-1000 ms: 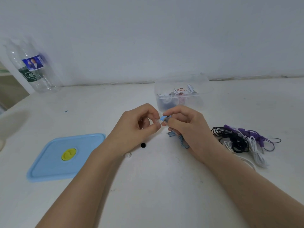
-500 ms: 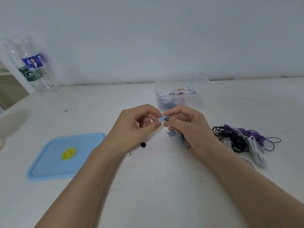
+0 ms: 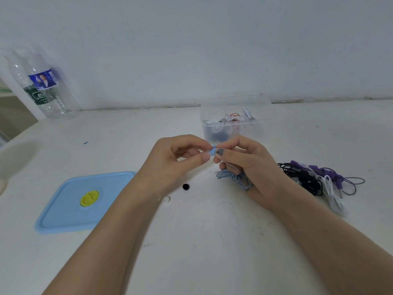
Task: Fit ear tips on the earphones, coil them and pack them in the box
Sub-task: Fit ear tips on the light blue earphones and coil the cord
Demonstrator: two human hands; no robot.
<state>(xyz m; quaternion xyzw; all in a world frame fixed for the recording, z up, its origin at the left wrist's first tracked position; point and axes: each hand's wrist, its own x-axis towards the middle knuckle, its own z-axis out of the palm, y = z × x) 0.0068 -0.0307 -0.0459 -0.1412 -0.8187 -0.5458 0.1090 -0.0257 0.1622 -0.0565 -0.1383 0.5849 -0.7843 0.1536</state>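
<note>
Both hands meet above the table's middle. My left hand (image 3: 176, 158) pinches a small blue ear tip (image 3: 212, 151) between thumb and forefinger. My right hand (image 3: 248, 165) pinches the blue earphone's bud right against it, and the blue cable (image 3: 234, 178) hangs under its palm onto the table. A loose black ear tip (image 3: 185, 186) and a clear ear tip (image 3: 166, 199) lie below my left hand. The clear plastic box (image 3: 236, 118) behind my hands holds coiled earphones.
A light blue lid (image 3: 70, 209) with a yellow knob lies at the left. A tangle of black, white and purple earphones (image 3: 314, 179) lies at the right. A plastic water bottle (image 3: 40, 86) stands at the back left by the wall.
My hands stay together on the blue earbud with only slight finger shifts. Nothing else moved.
</note>
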